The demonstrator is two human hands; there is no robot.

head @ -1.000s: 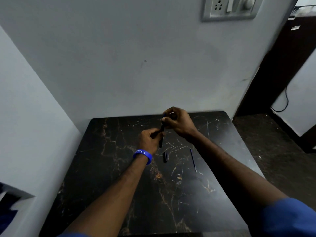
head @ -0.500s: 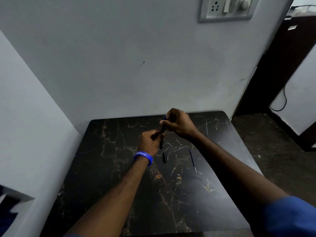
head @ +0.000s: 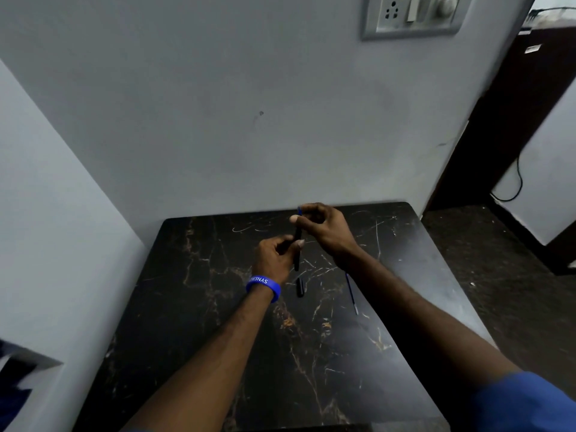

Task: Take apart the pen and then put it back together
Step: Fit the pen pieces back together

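**Both hands hold the pen body upright over the dark table**

A pale grey wall (head: 218, 104) fills the upper half of the view, with a switch plate (head: 411, 15) fixed high up on it to the right. Against the wall stands a black marble table (head: 193, 307), its top streaked with tan veins and fine pale scratches. To the right lies a dark floor (head: 498, 260), and a black cable (head: 511, 188) hangs down a white panel beyond it.

Two bare forearms reach in from the bottom edge. A blue sleeve (head: 530, 403) covers the right upper arm, and a blue wristband (head: 264, 286) with white lettering circles the left wrist.

The right hand (head: 324, 229) is higher and farther back, its fingers curled in and pinched on the top end of the pen body (head: 298, 244), where a bit of blue shows. The left hand (head: 274, 254) is lower, closed round the middle of the same dark body, thumb pressed to its side. The body stands nearly upright above the table, its lower end sticking out beneath the left hand.

On the table just below that end lies a short black cap (head: 300, 287), apart from both hands. To its right, beside the right forearm, lies the thin blue refill (head: 350, 291), pointing toward the near edge.
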